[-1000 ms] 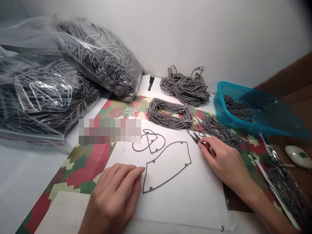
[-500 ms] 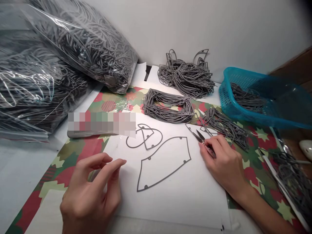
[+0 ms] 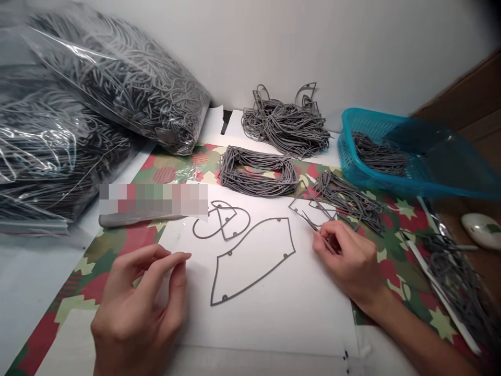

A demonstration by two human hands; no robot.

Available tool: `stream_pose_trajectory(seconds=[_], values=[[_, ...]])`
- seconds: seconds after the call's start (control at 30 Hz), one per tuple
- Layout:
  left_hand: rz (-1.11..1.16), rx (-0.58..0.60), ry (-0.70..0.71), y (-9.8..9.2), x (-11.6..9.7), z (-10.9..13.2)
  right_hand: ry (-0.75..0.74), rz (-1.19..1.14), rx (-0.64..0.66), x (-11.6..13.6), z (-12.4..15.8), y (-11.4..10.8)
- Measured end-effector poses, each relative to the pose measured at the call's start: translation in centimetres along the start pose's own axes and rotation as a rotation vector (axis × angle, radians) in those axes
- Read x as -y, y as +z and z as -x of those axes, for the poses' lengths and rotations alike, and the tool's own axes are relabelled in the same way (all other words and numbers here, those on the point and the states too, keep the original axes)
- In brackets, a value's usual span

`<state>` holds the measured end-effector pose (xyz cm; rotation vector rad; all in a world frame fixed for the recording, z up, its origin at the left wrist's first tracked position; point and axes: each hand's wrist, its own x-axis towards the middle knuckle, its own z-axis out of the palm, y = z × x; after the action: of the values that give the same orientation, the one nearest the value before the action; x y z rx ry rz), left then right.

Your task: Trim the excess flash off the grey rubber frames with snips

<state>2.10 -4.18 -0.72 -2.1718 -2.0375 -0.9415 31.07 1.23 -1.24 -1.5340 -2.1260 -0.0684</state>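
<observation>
My left hand (image 3: 141, 303) hovers at the left of the white paper (image 3: 258, 324), its fingers loosely bent and apart with nothing in them. My right hand (image 3: 348, 261) is closed around small pointed snips (image 3: 311, 223), their tips directed up and left. Between my hands lies a thin grey rubber outline (image 3: 254, 278), a curved four-cornered loop with small tabs along its edge. Above it on the paper are overlapping grey loops (image 3: 221, 222). Just beyond the snips, more thin grey loops (image 3: 296, 210) lie near the paper's far edge.
Grey loops form a bundled ring (image 3: 258, 190), a tall pile (image 3: 285, 128) and a loose heap (image 3: 348, 201). A blue basket (image 3: 346, 151) stands at the right. Clear bags (image 3: 129, 78) of grey strands fill the left. Grey scraps (image 3: 450, 277) lie lower right.
The whole scene has shifted slightly left in view. The snips in my right hand have turned, so their blades look thinner. My left hand keeps nearly the same pose.
</observation>
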Motion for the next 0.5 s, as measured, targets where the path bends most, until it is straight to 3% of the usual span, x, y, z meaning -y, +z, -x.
stream_pose_trajectory(seconds=[0.37,0.5], values=[[0.039,0.0,-0.027,-0.1,-0.6,0.2,0.374,-0.22,-0.006,-0.9,-1.0,-0.8],[0.066,-0.022,-0.008,0.0,-0.5,0.1,0.515,-0.409,0.09,-1.7,-1.6,-1.6]])
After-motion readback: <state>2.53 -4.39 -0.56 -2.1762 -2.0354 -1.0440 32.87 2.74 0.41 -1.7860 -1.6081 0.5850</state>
